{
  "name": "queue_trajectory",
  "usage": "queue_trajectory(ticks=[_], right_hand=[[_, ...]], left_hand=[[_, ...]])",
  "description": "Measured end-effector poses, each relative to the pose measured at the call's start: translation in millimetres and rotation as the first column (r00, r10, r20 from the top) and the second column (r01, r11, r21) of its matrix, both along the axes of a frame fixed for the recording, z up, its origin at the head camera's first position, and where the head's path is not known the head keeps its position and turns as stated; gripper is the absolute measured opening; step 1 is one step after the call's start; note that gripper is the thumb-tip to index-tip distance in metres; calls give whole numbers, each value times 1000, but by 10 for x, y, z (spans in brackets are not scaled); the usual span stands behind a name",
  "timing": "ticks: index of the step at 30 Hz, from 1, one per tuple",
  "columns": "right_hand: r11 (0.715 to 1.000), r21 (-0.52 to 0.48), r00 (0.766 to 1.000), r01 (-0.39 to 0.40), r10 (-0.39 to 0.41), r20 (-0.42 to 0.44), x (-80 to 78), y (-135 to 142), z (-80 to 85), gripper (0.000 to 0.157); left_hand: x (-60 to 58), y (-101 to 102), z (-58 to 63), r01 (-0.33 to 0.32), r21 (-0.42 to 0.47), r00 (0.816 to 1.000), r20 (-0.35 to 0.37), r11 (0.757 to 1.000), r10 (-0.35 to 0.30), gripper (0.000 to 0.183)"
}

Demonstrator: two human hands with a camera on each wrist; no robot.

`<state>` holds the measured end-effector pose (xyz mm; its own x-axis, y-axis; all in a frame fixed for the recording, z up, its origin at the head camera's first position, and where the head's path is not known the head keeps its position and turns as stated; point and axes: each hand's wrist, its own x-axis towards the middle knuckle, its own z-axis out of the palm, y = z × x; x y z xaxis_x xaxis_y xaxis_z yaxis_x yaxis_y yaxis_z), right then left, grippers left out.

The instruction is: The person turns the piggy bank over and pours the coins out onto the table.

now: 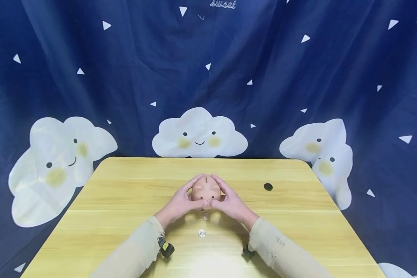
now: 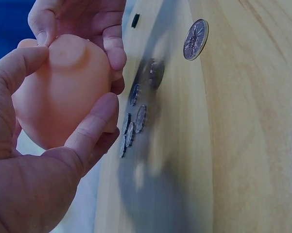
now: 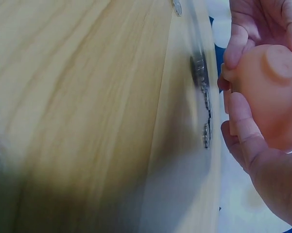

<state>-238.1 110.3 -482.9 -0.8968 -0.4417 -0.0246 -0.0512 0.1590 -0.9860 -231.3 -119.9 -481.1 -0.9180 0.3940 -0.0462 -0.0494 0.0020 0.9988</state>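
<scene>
A pink piggy bank (image 1: pixel 206 188) with a coin slot on top is held between both hands, raised above the table. My left hand (image 1: pixel 179 202) grips its left side, and my right hand (image 1: pixel 233 204) grips its right side. Both thumbs meet at the snout, which shows as a round bump in the left wrist view. Under the bank lie several coins; one silver coin (image 1: pixel 202 233) is nearer to me, and another coin (image 1: pixel 206 217) lies just below the hands. The left wrist view shows a small cluster of coins (image 2: pixel 140 119) in the shadow.
A round black stopper-like piece (image 1: pixel 268 187) lies on the wooden table (image 1: pixel 132 189), to the right of the hands. Behind the far table edge hangs a dark blue curtain (image 1: pixel 135 50) with white clouds and triangles.
</scene>
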Motion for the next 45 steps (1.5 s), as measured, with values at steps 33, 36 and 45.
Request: queue_trajectory(ticks=[33, 36, 45], right_hand=[[1000, 6, 1000, 7, -7, 19, -23, -9, -32, 94], [1000, 8, 1000, 11, -11, 20, -26, -6, -42, 94], [1000, 22, 1000, 13, -14, 20, -59, -7, -63, 94]], left_hand=[[0, -3, -5, 14, -1, 1000, 25, 1000, -14, 100], [-2, -1, -10, 15, -8, 1000, 20, 1000, -15, 100], [-2, 2, 8, 15, -18, 999, 42, 1000, -14, 101]])
